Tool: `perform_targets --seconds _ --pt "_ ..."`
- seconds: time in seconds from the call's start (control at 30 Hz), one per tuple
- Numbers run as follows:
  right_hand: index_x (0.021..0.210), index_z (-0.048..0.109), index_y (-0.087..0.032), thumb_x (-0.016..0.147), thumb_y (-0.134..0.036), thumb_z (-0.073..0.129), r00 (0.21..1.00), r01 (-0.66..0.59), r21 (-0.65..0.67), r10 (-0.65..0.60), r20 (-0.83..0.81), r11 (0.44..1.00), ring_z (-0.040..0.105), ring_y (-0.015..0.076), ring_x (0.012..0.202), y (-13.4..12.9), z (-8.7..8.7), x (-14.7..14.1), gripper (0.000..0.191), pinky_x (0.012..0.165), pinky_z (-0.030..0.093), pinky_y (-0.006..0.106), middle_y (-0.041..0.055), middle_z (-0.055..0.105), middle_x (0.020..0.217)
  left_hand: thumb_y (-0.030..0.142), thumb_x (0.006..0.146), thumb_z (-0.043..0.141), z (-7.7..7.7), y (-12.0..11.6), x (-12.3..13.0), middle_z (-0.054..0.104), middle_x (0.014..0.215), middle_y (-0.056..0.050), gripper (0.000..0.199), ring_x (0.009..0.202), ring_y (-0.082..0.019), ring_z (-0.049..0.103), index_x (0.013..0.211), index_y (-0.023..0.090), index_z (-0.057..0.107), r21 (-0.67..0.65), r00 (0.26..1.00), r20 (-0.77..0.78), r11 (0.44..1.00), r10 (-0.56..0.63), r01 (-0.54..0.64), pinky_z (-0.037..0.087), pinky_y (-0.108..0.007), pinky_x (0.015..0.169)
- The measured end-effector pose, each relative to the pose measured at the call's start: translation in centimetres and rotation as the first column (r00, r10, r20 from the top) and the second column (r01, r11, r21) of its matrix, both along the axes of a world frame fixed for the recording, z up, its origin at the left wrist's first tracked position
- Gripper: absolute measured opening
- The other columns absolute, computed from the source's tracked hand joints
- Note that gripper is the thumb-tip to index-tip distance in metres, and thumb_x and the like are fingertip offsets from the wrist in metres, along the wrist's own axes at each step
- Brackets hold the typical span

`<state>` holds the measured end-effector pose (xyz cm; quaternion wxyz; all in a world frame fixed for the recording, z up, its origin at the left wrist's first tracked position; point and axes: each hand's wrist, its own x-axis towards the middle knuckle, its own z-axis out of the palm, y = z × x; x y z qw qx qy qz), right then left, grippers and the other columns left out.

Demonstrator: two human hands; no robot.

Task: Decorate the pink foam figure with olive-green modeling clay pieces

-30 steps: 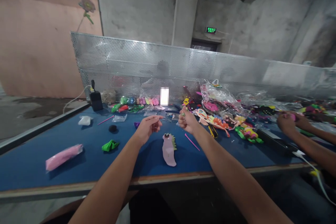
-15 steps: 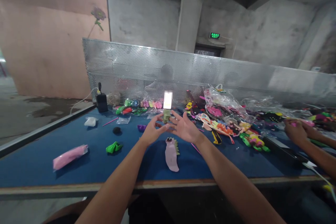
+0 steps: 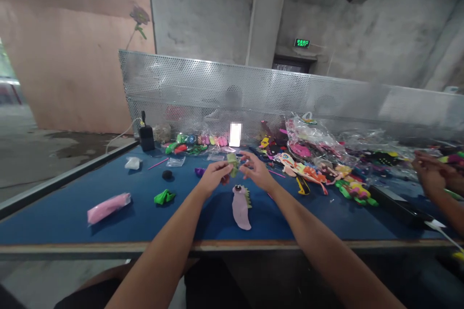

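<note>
My left hand (image 3: 213,176) pinches a small olive-green piece (image 3: 232,160) between thumb and fingers, above the blue table; its exact kind is too small to make out. To the right of that piece, my right hand (image 3: 256,172) has its fingers bent and apart, with nothing visible in them. Below both hands lies a flat pale-pink creature shape (image 3: 240,208) with a dark eye at its top and green spikes along its right edge. A purple lump (image 3: 199,172) rests just left of my left hand.
On the left lie a wrapped pink roll (image 3: 108,208), a green lump (image 3: 164,197) and a black lump (image 3: 167,175). A bright screen (image 3: 235,134) stands behind my hands. Colourful figures (image 3: 302,169) and plastic bags are heaped at right, near another person's hands (image 3: 431,174).
My left hand has closed on the olive-green piece, and my right hand has drawn in its spread fingers. The whole view has shifted slightly.
</note>
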<state>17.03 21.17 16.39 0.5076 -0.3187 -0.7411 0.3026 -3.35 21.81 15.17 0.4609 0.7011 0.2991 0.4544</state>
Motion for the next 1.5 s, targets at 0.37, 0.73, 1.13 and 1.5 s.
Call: perform_targets --seconds 0.37,0.73,1.13,1.5 --pt "0.125 0.066 -0.022 0.086 -0.044 0.071 0.963 0.081 0.279 -0.147 0.226 0.957 0.061 0.0292 0.117 -0.7 0.4 -0.7 0.046 0.104 0.043 0.043 0.0104 0.069 0.124 0.048 0.096 0.056 0.1 -0.2 0.4 0.069 0.086 -0.003 0.037 0.069 -0.013 0.064 0.098 0.013 0.066 -0.080 0.990 0.000 0.987 -0.142 0.141 0.054 -0.030 0.064" --pt "0.064 0.065 -0.020 0.094 -0.072 0.039 0.919 0.380 0.158 -0.391 0.047 0.912 0.056 0.0180 0.051 0.4 0.7 0.5 0.066 0.055 0.040 0.028 0.0017 0.059 0.053 0.063 0.081 0.065 1.1 -0.9 0.5 0.075 0.074 -0.009 0.052 0.049 -0.011 0.053 0.090 0.013 0.079 0.000 0.999 0.027 0.999 0.037 -0.037 0.037 -0.024 0.046" --pt "0.095 0.065 -0.022 0.092 -0.072 0.044 0.983 0.181 0.007 -0.181 0.006 0.983 0.059 0.0164 0.049 -0.2 -0.4 -3.3 0.054 0.048 0.046 0.028 0.0002 0.065 0.068 0.048 0.085 0.069 0.6 -0.4 0.4 0.063 0.061 0.001 0.036 0.056 -0.012 0.059 0.082 0.013 0.074 0.206 0.994 -0.078 0.977 0.074 -0.056 0.048 -0.025 0.054" --pt "0.089 0.072 -0.019 0.081 -0.060 0.068 0.942 0.246 -0.060 -0.253 -0.220 0.967 0.063 0.0193 0.059 1.3 0.3 -1.2 0.042 0.052 0.046 0.029 0.0022 0.067 0.070 0.036 0.095 0.063 0.2 0.9 0.0 0.068 0.096 -0.004 0.026 0.077 -0.015 0.066 0.107 0.013 0.065 0.155 0.942 0.049 0.929 0.331 -0.335 0.058 -0.032 0.068"
